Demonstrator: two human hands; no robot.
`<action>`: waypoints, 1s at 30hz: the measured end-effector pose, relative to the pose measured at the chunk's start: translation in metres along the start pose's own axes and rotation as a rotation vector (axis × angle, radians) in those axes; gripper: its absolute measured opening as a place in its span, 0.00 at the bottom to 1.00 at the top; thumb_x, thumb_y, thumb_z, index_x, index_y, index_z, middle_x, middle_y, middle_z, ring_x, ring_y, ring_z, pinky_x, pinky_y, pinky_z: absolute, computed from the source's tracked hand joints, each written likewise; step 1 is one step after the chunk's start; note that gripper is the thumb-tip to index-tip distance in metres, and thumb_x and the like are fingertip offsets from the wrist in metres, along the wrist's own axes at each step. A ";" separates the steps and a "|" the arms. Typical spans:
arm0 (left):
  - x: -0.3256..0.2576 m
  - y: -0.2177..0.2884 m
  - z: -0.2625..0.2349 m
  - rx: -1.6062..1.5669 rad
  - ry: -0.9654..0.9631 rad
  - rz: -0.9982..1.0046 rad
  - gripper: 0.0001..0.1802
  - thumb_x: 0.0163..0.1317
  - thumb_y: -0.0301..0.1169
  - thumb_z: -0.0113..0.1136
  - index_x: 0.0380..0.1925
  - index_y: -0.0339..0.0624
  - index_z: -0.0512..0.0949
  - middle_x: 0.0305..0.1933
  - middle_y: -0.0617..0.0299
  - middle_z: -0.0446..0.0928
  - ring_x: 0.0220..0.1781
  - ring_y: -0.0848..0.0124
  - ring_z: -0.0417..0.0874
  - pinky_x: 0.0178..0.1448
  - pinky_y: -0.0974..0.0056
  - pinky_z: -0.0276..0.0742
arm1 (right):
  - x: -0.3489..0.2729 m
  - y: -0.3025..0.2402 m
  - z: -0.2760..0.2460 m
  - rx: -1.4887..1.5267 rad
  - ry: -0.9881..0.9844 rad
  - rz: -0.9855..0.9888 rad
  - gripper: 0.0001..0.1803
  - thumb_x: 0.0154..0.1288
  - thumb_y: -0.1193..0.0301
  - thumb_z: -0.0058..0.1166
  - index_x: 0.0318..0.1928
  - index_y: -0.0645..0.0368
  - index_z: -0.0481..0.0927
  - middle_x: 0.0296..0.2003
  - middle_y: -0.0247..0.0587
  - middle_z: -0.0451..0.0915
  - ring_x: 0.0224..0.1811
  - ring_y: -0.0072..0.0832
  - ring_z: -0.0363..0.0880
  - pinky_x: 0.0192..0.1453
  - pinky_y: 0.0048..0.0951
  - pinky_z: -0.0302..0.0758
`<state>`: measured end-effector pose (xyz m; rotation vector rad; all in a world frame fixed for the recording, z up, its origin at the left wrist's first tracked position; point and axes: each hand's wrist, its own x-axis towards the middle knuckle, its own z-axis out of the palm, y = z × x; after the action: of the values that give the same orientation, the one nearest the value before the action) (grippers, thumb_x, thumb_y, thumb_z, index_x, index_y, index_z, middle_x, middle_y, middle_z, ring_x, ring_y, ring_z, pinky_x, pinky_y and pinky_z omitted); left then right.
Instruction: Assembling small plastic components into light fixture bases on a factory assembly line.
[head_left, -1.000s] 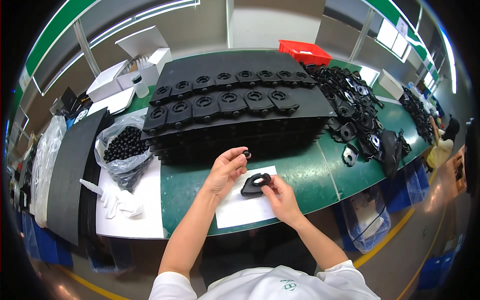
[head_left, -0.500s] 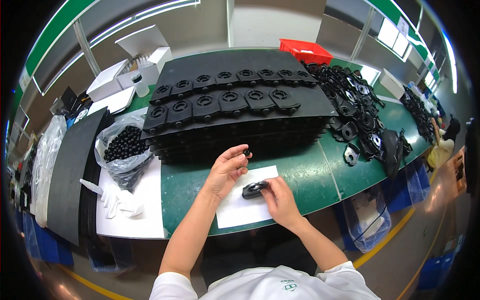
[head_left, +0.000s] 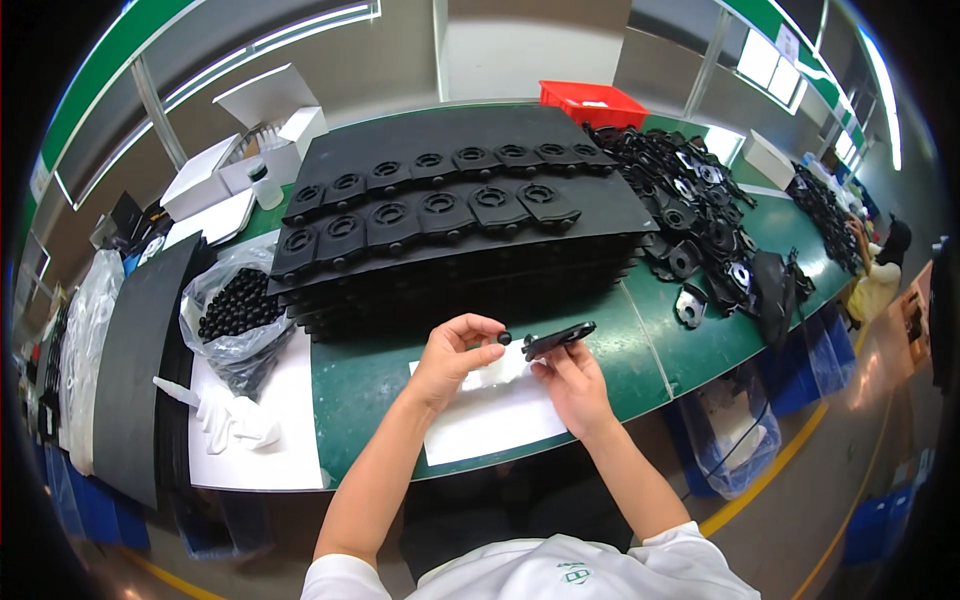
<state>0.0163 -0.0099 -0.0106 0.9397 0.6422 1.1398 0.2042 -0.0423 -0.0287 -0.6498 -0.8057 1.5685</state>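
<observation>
Between the thumb and fingertips of my left hand [head_left: 450,360] is a small round black knob [head_left: 505,339]. My right hand [head_left: 577,388] grips a flat black plastic part [head_left: 562,338], tilted and seen nearly edge-on, with a small stub at its left end. The knob sits just left of that stub; I cannot tell whether the two touch. Both hands are over a white paper sheet [head_left: 490,430] at the bench's front edge. Behind them, two rows of similar black plastic parts [head_left: 391,222] lie on a tall stack of black sheets [head_left: 430,265].
On the left, a clear plastic bag [head_left: 192,300] holds many black knobs, with white gloves [head_left: 235,420] in front of it. A heap of black parts [head_left: 700,215] covers the green bench's [head_left: 640,390] right side. A red bin [head_left: 590,103] and a white box [head_left: 205,180] stand at the back.
My right hand has raised and turned the black part, so its left end now faces the knob. My left hand has brought the knob lower, close to that end. The view has shifted slightly.
</observation>
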 end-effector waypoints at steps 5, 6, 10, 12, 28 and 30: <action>0.000 -0.002 0.006 0.229 -0.023 0.036 0.11 0.47 0.21 0.66 0.32 0.40 0.78 0.30 0.70 0.74 0.30 0.84 0.69 0.36 0.78 0.67 | 0.001 -0.001 -0.003 0.060 -0.006 0.035 0.06 0.68 0.70 0.45 0.44 0.54 0.72 0.41 0.32 0.76 0.44 0.20 0.73 0.50 0.26 0.67; -0.001 -0.002 0.007 0.243 -0.027 0.035 0.11 0.47 0.21 0.66 0.32 0.40 0.78 0.29 0.70 0.74 0.30 0.84 0.69 0.35 0.78 0.67 | 0.001 -0.001 -0.003 0.060 -0.004 0.038 0.06 0.68 0.70 0.45 0.43 0.54 0.73 0.41 0.32 0.77 0.44 0.20 0.73 0.50 0.26 0.67; -0.001 -0.002 0.007 0.255 -0.028 0.037 0.10 0.47 0.20 0.66 0.31 0.40 0.78 0.28 0.70 0.73 0.30 0.84 0.69 0.34 0.78 0.66 | 0.001 -0.001 -0.003 0.058 0.007 0.042 0.05 0.68 0.70 0.45 0.41 0.54 0.73 0.39 0.31 0.77 0.43 0.20 0.73 0.50 0.25 0.67; -0.001 -0.001 0.007 0.263 -0.023 0.036 0.10 0.47 0.20 0.65 0.31 0.39 0.79 0.27 0.70 0.73 0.29 0.85 0.68 0.33 0.78 0.66 | 0.001 -0.001 -0.002 0.056 0.005 0.040 0.05 0.68 0.70 0.45 0.41 0.54 0.73 0.39 0.31 0.77 0.43 0.20 0.73 0.50 0.25 0.67; -0.004 0.000 0.010 0.376 -0.029 -0.029 0.11 0.40 0.17 0.70 0.25 0.36 0.79 0.27 0.68 0.72 0.28 0.82 0.71 0.32 0.76 0.68 | -0.003 -0.002 0.005 -0.026 0.014 0.047 0.09 0.67 0.69 0.49 0.45 0.58 0.73 0.38 0.30 0.77 0.38 0.16 0.72 0.48 0.21 0.68; -0.002 -0.006 0.003 0.380 -0.060 0.075 0.10 0.41 0.20 0.71 0.24 0.38 0.79 0.26 0.69 0.73 0.26 0.83 0.69 0.29 0.76 0.65 | -0.003 -0.004 0.007 -0.039 0.018 0.047 0.11 0.66 0.69 0.50 0.46 0.59 0.73 0.36 0.29 0.78 0.36 0.15 0.72 0.46 0.18 0.69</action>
<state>0.0212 -0.0137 -0.0143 1.3257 0.7964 1.0698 0.2016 -0.0458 -0.0212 -0.7149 -0.8146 1.5906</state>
